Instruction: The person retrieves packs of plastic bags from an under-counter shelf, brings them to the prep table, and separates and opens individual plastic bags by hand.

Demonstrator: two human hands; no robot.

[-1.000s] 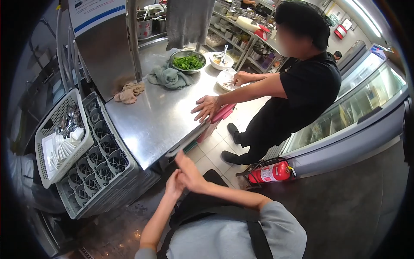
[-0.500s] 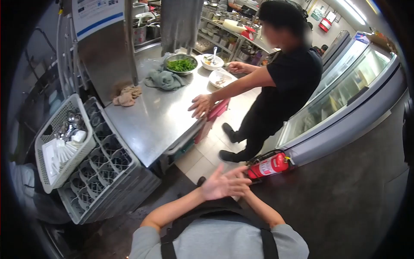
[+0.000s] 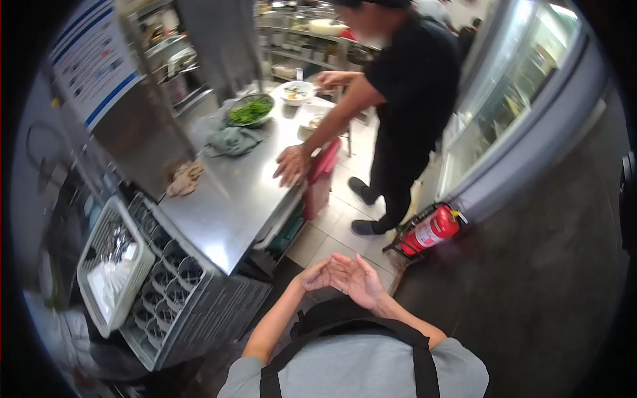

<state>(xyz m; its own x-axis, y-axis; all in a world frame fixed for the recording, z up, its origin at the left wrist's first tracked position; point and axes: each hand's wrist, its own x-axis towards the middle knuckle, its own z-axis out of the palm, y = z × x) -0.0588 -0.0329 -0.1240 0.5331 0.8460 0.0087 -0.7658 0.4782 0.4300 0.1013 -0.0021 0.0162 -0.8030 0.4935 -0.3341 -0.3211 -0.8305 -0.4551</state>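
Note:
My left hand (image 3: pixel 317 274) and my right hand (image 3: pixel 363 284) meet in front of my body, above the apron. The right palm faces up with its fingers apart and nothing in it. The left hand is loosely cupped, its fingers reaching over to the fingers of the right; they touch or overlap. No object shows in either hand. Ahead of them is the steel table (image 3: pixel 229 219), its near corner a short way from my left hand.
A co-worker in black (image 3: pixel 418 86) rests a hand on the table. A bowl of greens (image 3: pixel 251 110), a white bowl (image 3: pixel 296 93) and cloths (image 3: pixel 232 141) lie there. A cutlery basket (image 3: pixel 99 312) sits on a grey rack (image 3: pixel 219 318) at left; a fire extinguisher (image 3: pixel 431 232) stands right.
My hands have moved from a crossed, blurred pose to a cupped one, the right palm now turned up. The view has shifted and turned; the co-worker's hand stays on the table.

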